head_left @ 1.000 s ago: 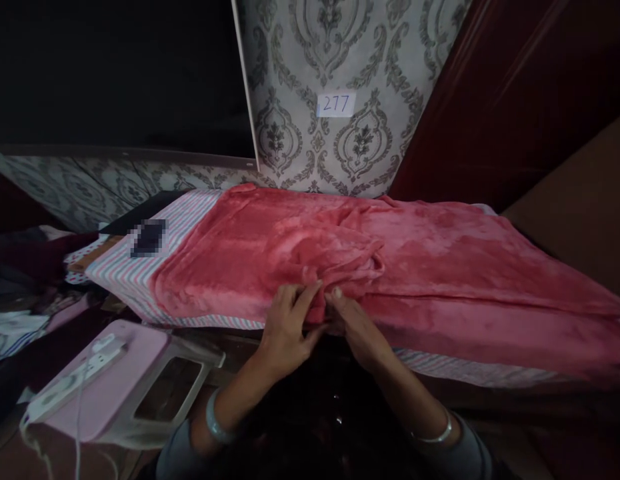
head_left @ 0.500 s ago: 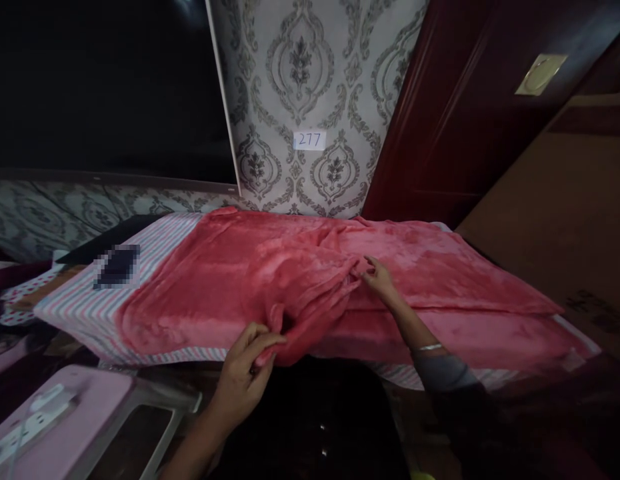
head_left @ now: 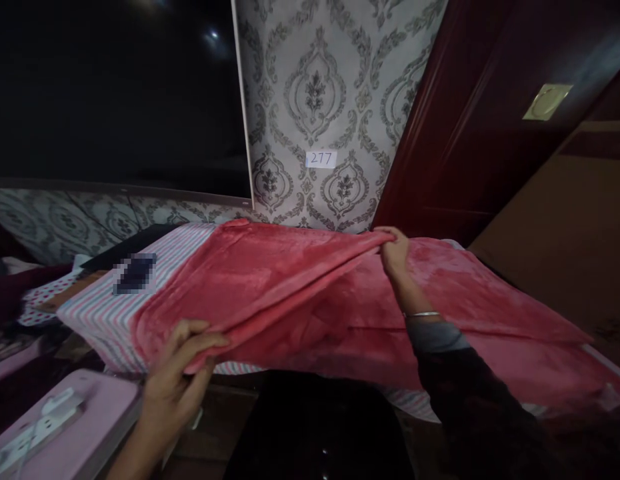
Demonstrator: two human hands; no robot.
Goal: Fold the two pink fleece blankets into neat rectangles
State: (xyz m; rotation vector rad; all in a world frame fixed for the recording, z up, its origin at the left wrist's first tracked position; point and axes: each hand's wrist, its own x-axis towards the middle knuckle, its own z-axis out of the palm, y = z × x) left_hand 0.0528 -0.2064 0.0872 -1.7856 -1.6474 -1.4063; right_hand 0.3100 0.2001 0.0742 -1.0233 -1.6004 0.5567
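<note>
My feed: left hand [head_left: 165,383] at eight, right hand [head_left: 397,253] at three, well apart, fingers pinching red blanket [head_left: 340,297], lifted edge between; striped cloth [head_left: 97,303] juts out at nine

Left hand [head_left: 177,373] pinching near edge of red plush blanket [head_left: 490,300], right hand [head_left: 395,253] gripping it farther back; blanket stretched into diagonal crease between them, remainder spread over striped cloth [head_left: 93,307]; dark pixelated item [head_left: 135,273] on cloth; silver bracelet [head_left: 421,314] on right wrist; white power strip [head_left: 37,430] on pink stool [head_left: 100,407]; paper marked 277 [head_left: 321,159] on damask wallpaper [head_left: 315,93] beside black television screen [head_left: 115,100]
</note>
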